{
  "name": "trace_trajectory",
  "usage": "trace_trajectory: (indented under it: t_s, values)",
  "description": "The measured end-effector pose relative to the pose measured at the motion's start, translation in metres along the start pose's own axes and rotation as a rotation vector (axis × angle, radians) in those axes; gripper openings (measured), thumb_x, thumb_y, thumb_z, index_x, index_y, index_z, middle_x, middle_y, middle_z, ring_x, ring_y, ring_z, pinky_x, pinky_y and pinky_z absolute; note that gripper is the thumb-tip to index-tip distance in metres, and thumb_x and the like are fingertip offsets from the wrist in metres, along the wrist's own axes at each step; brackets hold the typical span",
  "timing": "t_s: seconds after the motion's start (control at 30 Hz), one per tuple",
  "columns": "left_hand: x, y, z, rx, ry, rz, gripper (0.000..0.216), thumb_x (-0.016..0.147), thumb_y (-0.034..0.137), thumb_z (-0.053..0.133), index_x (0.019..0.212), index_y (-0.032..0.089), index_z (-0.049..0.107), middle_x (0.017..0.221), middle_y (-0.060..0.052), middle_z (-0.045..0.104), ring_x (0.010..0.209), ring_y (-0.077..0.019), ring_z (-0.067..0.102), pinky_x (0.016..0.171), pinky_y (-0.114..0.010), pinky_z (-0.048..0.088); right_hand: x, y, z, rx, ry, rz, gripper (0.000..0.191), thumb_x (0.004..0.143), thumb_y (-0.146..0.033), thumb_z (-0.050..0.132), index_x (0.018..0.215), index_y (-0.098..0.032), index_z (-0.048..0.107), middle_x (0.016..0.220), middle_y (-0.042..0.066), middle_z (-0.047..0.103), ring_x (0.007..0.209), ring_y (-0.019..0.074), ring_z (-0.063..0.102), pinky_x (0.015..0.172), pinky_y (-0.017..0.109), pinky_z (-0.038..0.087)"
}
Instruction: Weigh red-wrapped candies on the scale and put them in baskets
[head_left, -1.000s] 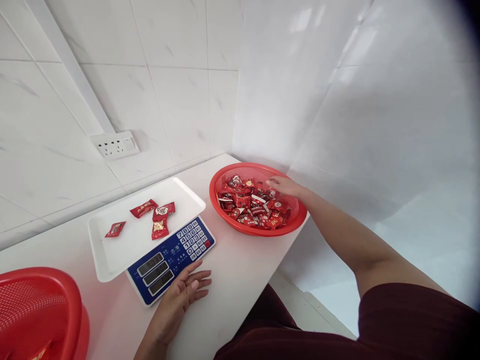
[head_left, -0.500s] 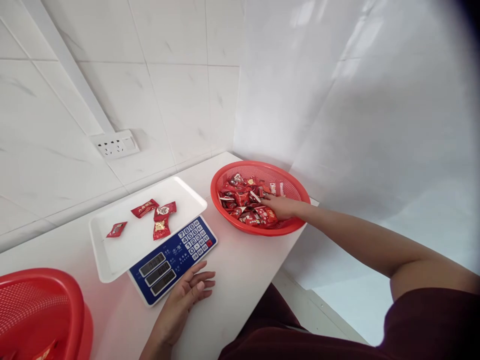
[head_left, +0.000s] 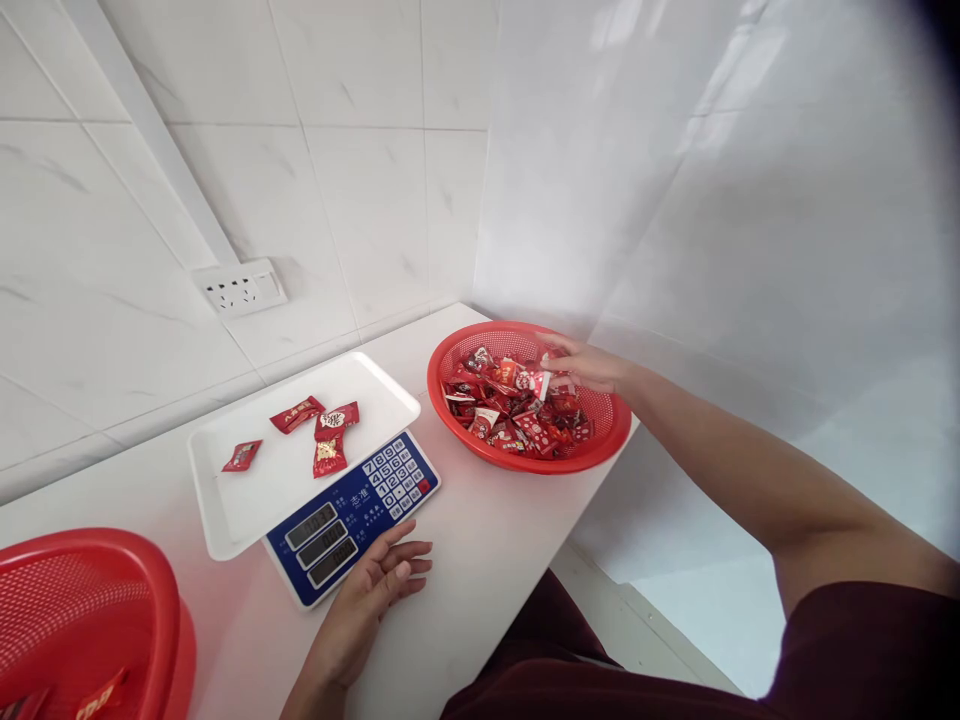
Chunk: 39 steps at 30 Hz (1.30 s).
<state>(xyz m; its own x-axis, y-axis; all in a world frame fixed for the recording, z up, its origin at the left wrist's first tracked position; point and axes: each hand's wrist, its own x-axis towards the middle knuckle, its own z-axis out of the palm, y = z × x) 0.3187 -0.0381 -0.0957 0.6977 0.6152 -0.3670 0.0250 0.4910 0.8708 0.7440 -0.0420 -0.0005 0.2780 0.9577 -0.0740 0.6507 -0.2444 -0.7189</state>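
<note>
My right hand [head_left: 589, 365], a little blurred, is over the far right part of a red mesh basket [head_left: 442, 405]. Its fingers are closed around a red wrapped candy [head_left: 553, 354], partly hidden by them. Below lie many more wrapped candies [head_left: 510, 410], mostly red, some with white or patterned print. My left hand [head_left: 382, 580] rests open beside the front edge of a blue-and-white digital scale [head_left: 367, 495], fingers loosely stretched and nothing in them. On the scale's white tray [head_left: 247, 510] lie several red wrapped candies [head_left: 330, 455].
At the lower left stands another red basket [head_left: 142, 590], with a few red packets low inside. The white table [head_left: 480, 530] meets a tiled wall holding a power socket [head_left: 240, 287]. A pale smooth wall rises on the right.
My right hand has lifted out of the candy pile and moved toward the basket's far side with a candy in its fingers. The left hand stays by the scale. The view has shifted slightly.
</note>
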Motion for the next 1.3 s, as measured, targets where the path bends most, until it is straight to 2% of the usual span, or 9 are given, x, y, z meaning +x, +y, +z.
trace_trajectory:
  t_s: [0.2,0.37,0.47,0.57,0.7,0.87,1.03,1.13,1.3]
  values:
    - [0.001,-0.002,-0.001,-0.001,-0.047,-0.003,0.055,0.078,0.044,0.063,0.126,0.022,0.048,0.117,-0.011,0.059,0.106,-0.0242,0.055,0.094,-0.040,0.041,-0.003,-0.012,0.015,-0.226,-0.028,-0.080,0.056,0.075,-0.041,0.063,0.127,-0.024,0.052,0.136,0.007,0.049,0.126,0.0312,0.041,0.104,0.045,0.033]
    - [0.001,-0.002,0.000,0.015,-0.051,-0.002,0.055,0.078,0.044,0.063,0.126,0.022,0.048,0.116,-0.011,0.059,0.105,-0.0246,0.055,0.094,-0.040,0.041,0.002,-0.023,0.055,-0.378,-0.071,-0.112,0.054,0.073,-0.039,0.066,0.123,-0.024,0.053,0.125,0.009,0.058,0.114,0.0290,0.052,0.093,0.037,0.040]
    - [-0.001,-0.001,0.001,0.016,-0.040,0.008,0.055,0.077,0.044,0.063,0.126,0.023,0.049,0.115,-0.010,0.060,0.105,-0.0242,0.055,0.093,-0.039,0.042,0.012,-0.023,0.070,-0.447,0.002,-0.070,0.033,0.079,-0.031,0.058,0.110,-0.021,0.056,0.106,0.011,0.065,0.098,0.0282,0.059,0.080,0.035,0.043]
    - [-0.002,0.001,0.001,0.010,-0.009,0.015,0.057,0.075,0.046,0.065,0.124,0.023,0.051,0.114,-0.010,0.061,0.104,-0.0247,0.056,0.092,-0.039,0.042,0.021,-0.024,0.065,-0.468,0.078,-0.035,0.013,0.082,-0.022,0.049,0.092,-0.019,0.056,0.093,0.009,0.065,0.084,0.0236,0.059,0.068,0.030,0.041]
    - [0.001,-0.002,0.001,-0.019,0.064,0.021,0.060,0.069,0.049,0.069,0.120,0.022,0.055,0.111,-0.012,0.063,0.101,-0.0265,0.058,0.090,-0.039,0.044,0.016,-0.031,0.037,-0.430,0.116,-0.034,0.011,0.081,-0.021,0.040,0.083,-0.019,0.051,0.084,0.003,0.061,0.072,0.0163,0.055,0.059,0.024,0.038]
    - [0.007,-0.006,0.004,-0.045,0.105,-0.002,0.061,0.063,0.051,0.073,0.115,0.023,0.058,0.108,-0.012,0.065,0.096,-0.0271,0.060,0.086,-0.039,0.046,-0.012,-0.031,0.009,-0.355,-0.074,-0.041,0.014,0.078,-0.029,0.046,0.081,-0.020,0.056,0.076,-0.003,0.061,0.065,0.0124,0.054,0.057,0.022,0.040]
    - [0.002,-0.001,0.009,-0.027,0.086,-0.005,0.060,0.065,0.050,0.072,0.117,0.023,0.057,0.109,-0.012,0.064,0.098,-0.0268,0.060,0.087,-0.039,0.045,-0.026,-0.014,0.022,-0.402,-0.295,-0.016,0.023,0.064,-0.031,0.064,0.084,-0.018,0.062,0.083,0.004,0.065,0.075,0.0201,0.059,0.063,0.027,0.043]
    - [0.001,-0.001,0.008,-0.037,0.081,-0.010,0.058,0.067,0.048,0.071,0.118,0.023,0.057,0.110,-0.012,0.064,0.099,-0.0258,0.059,0.088,-0.039,0.045,-0.027,-0.007,0.034,-0.442,-0.312,-0.030,0.035,0.066,-0.029,0.063,0.100,-0.019,0.061,0.099,0.009,0.065,0.087,0.0251,0.060,0.068,0.030,0.043]
    - [0.009,-0.011,-0.001,-0.063,0.093,0.008,0.059,0.063,0.048,0.074,0.115,0.023,0.060,0.107,-0.012,0.064,0.094,-0.0255,0.061,0.083,-0.038,0.047,-0.034,-0.012,0.036,-0.437,-0.266,-0.026,0.019,0.066,-0.024,0.061,0.085,-0.021,0.061,0.089,0.007,0.065,0.079,0.0237,0.060,0.060,0.028,0.041]
